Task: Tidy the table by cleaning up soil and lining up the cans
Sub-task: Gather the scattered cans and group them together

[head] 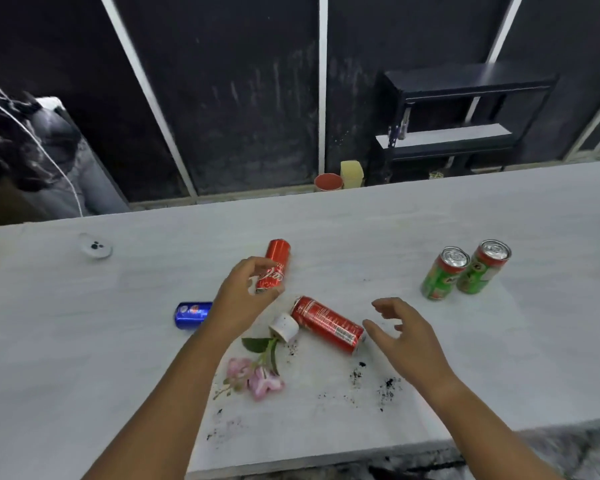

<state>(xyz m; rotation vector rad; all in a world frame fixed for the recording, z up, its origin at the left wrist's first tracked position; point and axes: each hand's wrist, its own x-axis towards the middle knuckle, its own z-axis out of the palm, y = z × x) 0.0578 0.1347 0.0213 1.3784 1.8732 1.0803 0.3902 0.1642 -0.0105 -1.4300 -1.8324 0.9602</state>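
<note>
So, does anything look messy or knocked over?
Yes. The white pot is tipped over, its pink flower lies flat, and soil is scattered nearby. A red can, another red can and a blue can lie on their sides.

My left hand [246,292] covers the near end of the far red can [278,258]. I cannot tell whether my fingers grip it or only curl around it. My left wrist hides the right end of the blue can [189,315]. The print on the two green cans [444,275] is too blurred to read. The dark specks in the clear dish [106,252] at the far left of the bench [430,220] are too small to identify. Both my forearms run off the bottom edge, and the bench is cut off at both sides.
</note>
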